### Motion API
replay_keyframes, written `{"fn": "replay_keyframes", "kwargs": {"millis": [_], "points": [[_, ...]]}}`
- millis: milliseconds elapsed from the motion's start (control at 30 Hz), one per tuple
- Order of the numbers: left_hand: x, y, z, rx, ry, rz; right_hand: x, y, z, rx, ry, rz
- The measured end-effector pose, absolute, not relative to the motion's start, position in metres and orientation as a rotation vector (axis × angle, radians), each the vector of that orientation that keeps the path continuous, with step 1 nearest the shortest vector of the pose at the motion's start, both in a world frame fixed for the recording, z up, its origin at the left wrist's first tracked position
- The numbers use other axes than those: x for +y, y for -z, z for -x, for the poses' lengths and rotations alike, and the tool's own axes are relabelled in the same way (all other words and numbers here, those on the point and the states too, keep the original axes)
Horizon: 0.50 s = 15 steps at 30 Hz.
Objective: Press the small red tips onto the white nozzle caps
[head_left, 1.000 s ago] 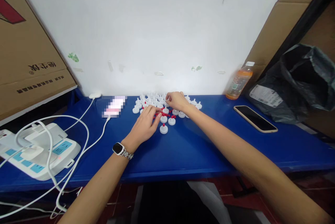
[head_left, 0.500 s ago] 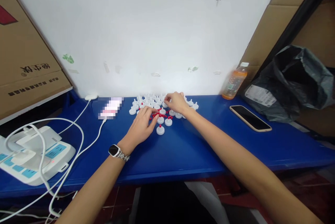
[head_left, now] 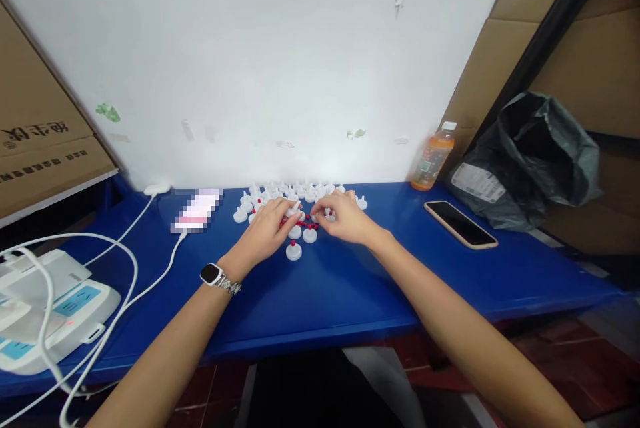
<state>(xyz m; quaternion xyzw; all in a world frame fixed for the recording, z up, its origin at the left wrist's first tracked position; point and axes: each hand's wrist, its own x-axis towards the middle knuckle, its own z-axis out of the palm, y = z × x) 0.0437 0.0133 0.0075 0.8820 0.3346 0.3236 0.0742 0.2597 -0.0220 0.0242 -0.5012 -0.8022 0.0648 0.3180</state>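
Between the thumb and fingers of my left hand is a white nozzle cap, tilted with its spout up. Close by on the right, my right hand has its fingertips curled together over small red tips; whatever they pinch is too small to make out. Several white caps with pointed spouts stand behind both hands. In front, a white cap carries a red tip on its spout, and another capped one stands to its right. My hands partly cover the red tips.
A blue table meets a white wall panel. At left are a power strip, white cables and a lit phone. At right stand an orange drink bottle, a dark phone and a grey plastic bag.
My right hand has moved from the rear white caps toward the red tips. A white cap now sits tilted in my left hand. The view has shifted slightly to the right.
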Motion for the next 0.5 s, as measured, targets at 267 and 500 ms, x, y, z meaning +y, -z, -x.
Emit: {"fn": "replay_keyframes", "kwargs": {"millis": [267,500], "points": [[-0.004,-0.002,-0.045,0.954,-0.902,-2.678,-0.019,-0.013,-0.266,-2.44,0.033,1.448],[-0.006,0.0,-0.043,0.97,-0.898,-2.626,-0.016,-0.011,-0.264,-2.314,0.087,1.405]]}}
